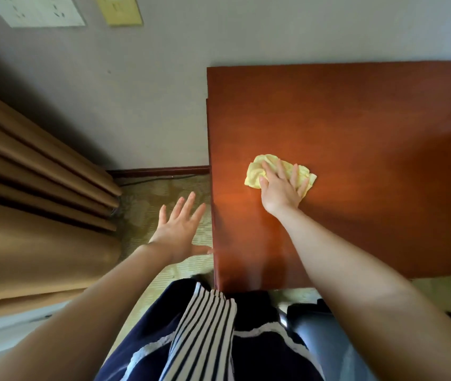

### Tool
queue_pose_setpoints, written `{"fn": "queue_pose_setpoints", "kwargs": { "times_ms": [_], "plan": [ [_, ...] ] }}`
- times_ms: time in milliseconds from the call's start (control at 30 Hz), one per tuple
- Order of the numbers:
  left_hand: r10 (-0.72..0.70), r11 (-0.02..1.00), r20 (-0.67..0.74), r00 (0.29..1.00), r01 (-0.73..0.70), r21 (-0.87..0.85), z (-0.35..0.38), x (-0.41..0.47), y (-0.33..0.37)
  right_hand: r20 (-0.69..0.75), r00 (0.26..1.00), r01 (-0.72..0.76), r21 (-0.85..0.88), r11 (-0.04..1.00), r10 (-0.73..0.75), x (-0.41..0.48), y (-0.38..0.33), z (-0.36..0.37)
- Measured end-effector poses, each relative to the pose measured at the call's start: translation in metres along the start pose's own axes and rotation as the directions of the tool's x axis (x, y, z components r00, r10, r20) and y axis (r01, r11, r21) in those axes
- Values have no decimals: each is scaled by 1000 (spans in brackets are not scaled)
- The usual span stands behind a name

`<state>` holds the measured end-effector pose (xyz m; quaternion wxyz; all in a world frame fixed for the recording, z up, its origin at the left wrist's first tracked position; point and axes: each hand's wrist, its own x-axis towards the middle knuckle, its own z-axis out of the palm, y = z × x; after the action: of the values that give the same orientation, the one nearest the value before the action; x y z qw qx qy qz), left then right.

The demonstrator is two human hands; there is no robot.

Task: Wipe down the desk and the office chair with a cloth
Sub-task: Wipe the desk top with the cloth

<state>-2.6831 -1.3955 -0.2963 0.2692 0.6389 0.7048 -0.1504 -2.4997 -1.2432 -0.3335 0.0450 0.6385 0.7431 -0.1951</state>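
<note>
No lettering is legible; dark marks on the white wall plate (pixel 37 9) are unreadable.

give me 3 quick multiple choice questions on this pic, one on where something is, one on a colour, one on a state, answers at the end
1. Where is the cloth?
A) on the desk, under the right hand
B) on the floor
C) draped over a chair back

2. What colour is the cloth?
A) blue
B) yellow
C) white

3. How is the left hand?
A) gripping the cloth
B) clenched in a fist
C) open with fingers spread, holding nothing

Answers:
1 A, the right hand presses it onto the desktop.
2 B, it shows pale yellow against the reddish-brown wood.
3 C, its fingers are splayed beside the desk's left edge.
</note>
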Motion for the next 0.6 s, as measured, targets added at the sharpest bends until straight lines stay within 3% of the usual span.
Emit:
{"fn": "queue_pose_setpoints", "kwargs": {
  "times_ms": [200,367,500,600],
  "plan": [
    [99,994,51,994,-101,49,-1,-4,-30,-98,965,242,-16,970,-243,-52,-32,27],
    [215,972,110,970,-224,75,1,0,-17,-173,956,251,66,966,-236,-140,-31,64],
    [248,953,146,958,-268,140,4,0,3,-320,923,203,-77,976,-216,-181,-11,77],
    [257,934,184,949,-292,204,9,-1,21,-432,888,141,-69,988,-157,-188,20,73]
  ]
}}
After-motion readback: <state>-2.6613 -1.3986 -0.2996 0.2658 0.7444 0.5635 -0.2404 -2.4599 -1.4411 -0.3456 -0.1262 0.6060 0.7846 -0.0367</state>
